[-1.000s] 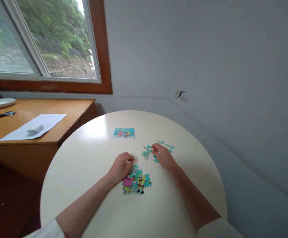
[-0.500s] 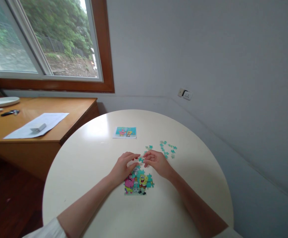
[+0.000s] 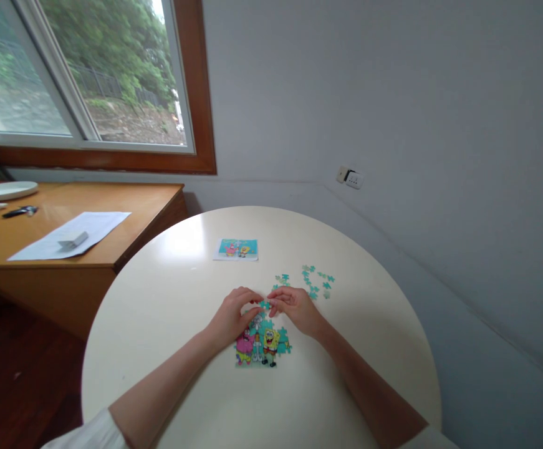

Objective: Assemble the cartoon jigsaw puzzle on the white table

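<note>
A partly joined jigsaw puzzle point(image 3: 257, 350) with a pink, a yellow and a grey-green cartoon figure lies on the table before me. Just above its top edge, a small teal puzzle piece point(image 3: 264, 305) is at the fingertips of my right hand point(image 3: 295, 307), whose thumb and fingers are pinched together. My left hand point(image 3: 234, 313) rests at the puzzle's upper left, thumb and index finger apart, their tips close to the same piece. Part of the puzzle's upper left is hidden by the left hand.
Several loose teal puzzle pieces point(image 3: 313, 291) are scattered beyond my right hand. A reference picture card point(image 3: 238, 249) lies farther back on the round white table point(image 3: 172, 293). To the left stands a wooden desk point(image 3: 144, 199) with a paper sheet point(image 3: 98, 223) and a white plate point(image 3: 7, 191).
The right hand has shifted slightly down and left, bringing the teal piece nearer the puzzle's top edge. The left hand stays nearly still.
</note>
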Available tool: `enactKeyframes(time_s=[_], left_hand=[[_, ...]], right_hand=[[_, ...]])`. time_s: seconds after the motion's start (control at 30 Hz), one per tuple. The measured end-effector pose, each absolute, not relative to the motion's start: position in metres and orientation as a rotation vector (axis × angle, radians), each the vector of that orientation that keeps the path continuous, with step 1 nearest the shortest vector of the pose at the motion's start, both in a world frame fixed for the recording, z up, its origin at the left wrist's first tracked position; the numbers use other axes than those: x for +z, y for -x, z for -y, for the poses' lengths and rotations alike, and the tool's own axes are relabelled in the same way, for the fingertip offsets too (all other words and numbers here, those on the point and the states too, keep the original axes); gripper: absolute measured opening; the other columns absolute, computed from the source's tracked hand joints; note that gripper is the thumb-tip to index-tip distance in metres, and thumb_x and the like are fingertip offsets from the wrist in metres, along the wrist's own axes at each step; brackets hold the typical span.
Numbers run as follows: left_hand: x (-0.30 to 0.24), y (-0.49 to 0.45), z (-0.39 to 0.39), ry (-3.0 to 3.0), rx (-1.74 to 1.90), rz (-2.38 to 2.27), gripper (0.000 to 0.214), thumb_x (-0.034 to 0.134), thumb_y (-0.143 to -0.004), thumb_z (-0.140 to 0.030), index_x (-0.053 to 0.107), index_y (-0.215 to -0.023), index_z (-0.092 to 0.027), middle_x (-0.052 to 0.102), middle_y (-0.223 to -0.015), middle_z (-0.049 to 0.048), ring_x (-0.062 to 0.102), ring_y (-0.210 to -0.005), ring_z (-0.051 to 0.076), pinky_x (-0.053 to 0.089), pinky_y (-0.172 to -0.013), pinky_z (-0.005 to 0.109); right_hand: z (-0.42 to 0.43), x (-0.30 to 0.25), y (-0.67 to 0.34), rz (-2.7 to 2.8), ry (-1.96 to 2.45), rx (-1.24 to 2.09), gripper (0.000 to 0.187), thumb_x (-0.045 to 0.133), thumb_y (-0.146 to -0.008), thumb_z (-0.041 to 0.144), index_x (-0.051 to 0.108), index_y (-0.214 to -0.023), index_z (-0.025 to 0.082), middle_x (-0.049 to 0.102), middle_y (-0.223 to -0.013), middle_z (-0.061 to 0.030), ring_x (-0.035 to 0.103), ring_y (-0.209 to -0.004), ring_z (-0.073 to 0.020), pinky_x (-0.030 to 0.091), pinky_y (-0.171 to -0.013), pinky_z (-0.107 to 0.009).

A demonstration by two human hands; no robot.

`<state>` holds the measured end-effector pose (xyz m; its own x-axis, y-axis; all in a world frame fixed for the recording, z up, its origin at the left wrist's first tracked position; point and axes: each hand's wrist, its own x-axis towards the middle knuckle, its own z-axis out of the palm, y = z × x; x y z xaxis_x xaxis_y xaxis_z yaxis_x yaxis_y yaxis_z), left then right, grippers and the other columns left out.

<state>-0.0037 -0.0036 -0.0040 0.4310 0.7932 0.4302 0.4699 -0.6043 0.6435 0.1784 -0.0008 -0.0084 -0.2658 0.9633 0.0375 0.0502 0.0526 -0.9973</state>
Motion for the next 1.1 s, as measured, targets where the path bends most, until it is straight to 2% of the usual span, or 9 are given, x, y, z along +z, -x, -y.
enactKeyframes(time_s=[0.3,0.47,1.1], left_hand=[[-0.0032,0.0042,0.0027,-2.249,1.004,-1.053,0.012,0.055,-0.077,-0.022,0.063,-0.086,-0.018,0.062,-0.081,0.0038,0.056,-0.079,0.015,0.045,-0.075,0.029],[-0.0036,0.0041,0.002,-2.222,0.992,-1.072,0.014,0.054,-0.078,-0.022,0.063,-0.088,-0.018,0.062,-0.08,0.0037,0.056,-0.079,0.015,0.045,-0.075,0.028],[-0.0005,0.0042,0.0028,-2.184,0.959,-1.048,0.024,0.047,-0.078,-0.013,0.063,-0.094,-0.017,0.063,-0.085,0.0052,0.057,-0.082,0.014,0.045,-0.077,0.028]], right_hand=[[0.0005,-0.01,-0.1791,1.513,1.042,1.344,0.037,0.066,-0.062,0.047,0.062,-0.081,0.015,0.063,-0.062,-0.0015,0.06,-0.053,-0.0137,0.048,-0.056,-0.028],[0.0022,-0.0085,-0.1794,1.53,1.039,1.362,0.037,0.068,-0.061,0.044,0.063,-0.082,0.014,0.063,-0.064,-0.0014,0.061,-0.055,-0.0138,0.05,-0.06,-0.029],[0.003,-0.0108,-0.1805,1.491,1.022,1.38,0.036,0.067,-0.063,0.041,0.062,-0.086,0.014,0.063,-0.063,-0.0013,0.061,-0.053,-0.0131,0.05,-0.058,-0.028]])
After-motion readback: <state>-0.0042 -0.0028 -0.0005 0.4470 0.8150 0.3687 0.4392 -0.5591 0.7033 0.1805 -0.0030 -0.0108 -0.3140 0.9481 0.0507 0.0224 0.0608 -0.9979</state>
